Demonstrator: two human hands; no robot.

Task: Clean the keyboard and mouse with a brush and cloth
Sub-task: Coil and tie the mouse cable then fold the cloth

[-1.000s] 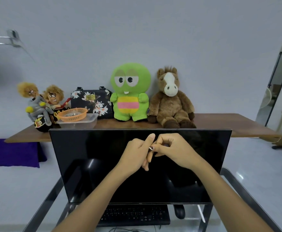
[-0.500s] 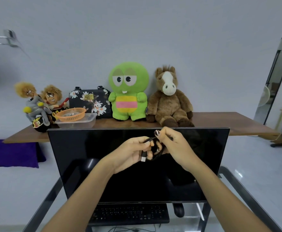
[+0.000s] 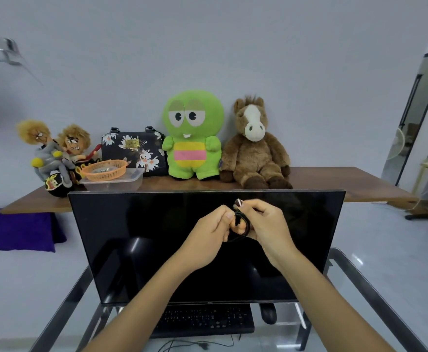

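Observation:
A black keyboard (image 3: 205, 320) lies on a lower shelf under the monitor, partly hidden by my left forearm. A black mouse (image 3: 268, 312) sits just right of it. Both my hands are raised in front of the dark monitor screen (image 3: 136, 240). My left hand (image 3: 209, 236) and my right hand (image 3: 266, 224) together pinch a thin black cable (image 3: 239, 226) looped into a small coil between them. No brush or cloth is in view.
A glass-topped metal-framed desk (image 3: 355, 273) carries the monitor. Behind it a wooden shelf (image 3: 334, 179) holds plush toys, a floral bag (image 3: 131, 148), and an orange basket (image 3: 105, 168) in a clear tub. A purple cloth-covered seat (image 3: 14, 229) stands at left. A loose cable (image 3: 195, 345) lies below the keyboard.
My hands have stayed in front of the screen, shifting slightly. The thin black cable has come out between them and is now wound into a small loop.

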